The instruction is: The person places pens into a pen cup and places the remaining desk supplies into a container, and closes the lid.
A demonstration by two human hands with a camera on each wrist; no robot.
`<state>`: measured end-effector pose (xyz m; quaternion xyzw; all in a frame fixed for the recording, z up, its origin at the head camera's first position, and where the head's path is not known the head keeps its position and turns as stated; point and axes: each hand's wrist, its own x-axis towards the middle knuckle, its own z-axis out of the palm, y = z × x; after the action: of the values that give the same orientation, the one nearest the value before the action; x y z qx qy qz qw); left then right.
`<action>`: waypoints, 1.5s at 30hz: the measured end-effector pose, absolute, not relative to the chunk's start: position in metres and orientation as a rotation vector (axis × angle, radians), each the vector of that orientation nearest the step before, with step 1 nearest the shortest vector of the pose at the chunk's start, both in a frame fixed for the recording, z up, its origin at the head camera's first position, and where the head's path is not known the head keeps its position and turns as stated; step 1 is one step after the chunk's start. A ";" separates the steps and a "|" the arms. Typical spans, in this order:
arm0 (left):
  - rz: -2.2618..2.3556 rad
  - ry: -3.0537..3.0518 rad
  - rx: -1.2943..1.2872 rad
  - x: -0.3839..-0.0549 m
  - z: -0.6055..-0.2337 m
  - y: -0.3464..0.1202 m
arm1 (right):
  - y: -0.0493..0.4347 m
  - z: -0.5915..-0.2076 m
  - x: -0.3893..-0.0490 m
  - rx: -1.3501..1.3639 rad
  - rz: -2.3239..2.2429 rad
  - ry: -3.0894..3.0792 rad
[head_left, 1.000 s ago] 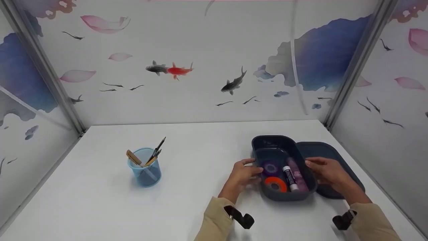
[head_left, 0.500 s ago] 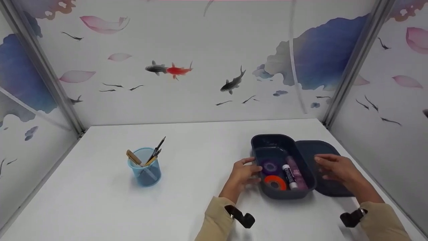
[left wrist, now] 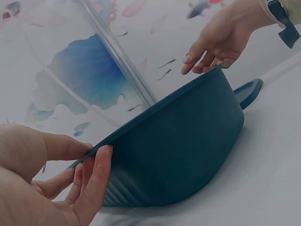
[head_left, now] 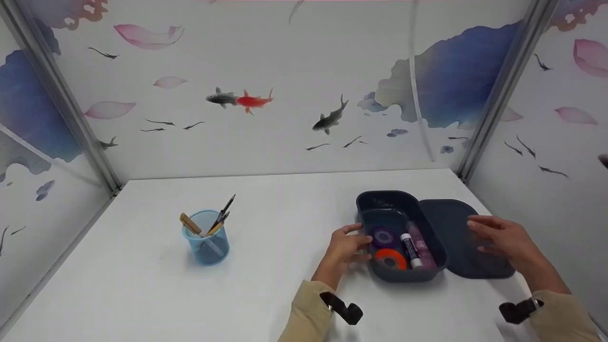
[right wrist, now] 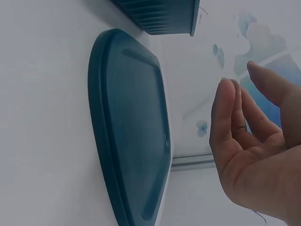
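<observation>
A dark blue box (head_left: pixel 389 202) stands on the table, holding a purple tape roll (head_left: pixel 382 236), an orange tape roll (head_left: pixel 390 259), a white-capped glue stick (head_left: pixel 411 251) and a translucent purple-pink item (head_left: pixel 425 251). My left hand (head_left: pixel 343 247) grips the box's left rim, its fingertips on the edge and outer wall in the left wrist view. Over the matching lid (head_left: pixel 456 242), which lies flat to the right of the box, my right hand (head_left: pixel 506 240) hovers with loosely bent fingers and holds nothing. In the right wrist view it is apart from the lid.
A light blue mesh pen cup (head_left: pixel 206 247) with pencils and a brown-handled item stands on the left of the white table (head_left: pixel 266 294). Painted panels (head_left: pixel 285 71) enclose the table at the back and on both sides.
My right hand has let go of the box's right rim and moved rightward over the lid. My left hand stays at the left rim, and the box has barely shifted.
</observation>
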<state>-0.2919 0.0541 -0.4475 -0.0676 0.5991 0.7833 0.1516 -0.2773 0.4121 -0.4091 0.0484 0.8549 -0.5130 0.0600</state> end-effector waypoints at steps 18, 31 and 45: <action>2.250 1.738 -0.218 -0.290 -0.449 0.055 | 0.464 -0.431 -0.273 0.388 -1.294 2.798; 2.242 1.750 -0.248 -0.289 -0.449 0.057 | 0.480 -0.449 -0.283 0.643 -1.230 2.679; 2.244 1.744 -0.255 -0.288 -0.444 0.058 | 0.482 -0.455 -0.290 0.799 -1.257 2.604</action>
<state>-0.2879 0.0584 -0.4445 -0.0883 0.6048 0.7784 0.1435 -0.2899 0.4817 -0.4549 0.2657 0.8658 -0.4180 0.0708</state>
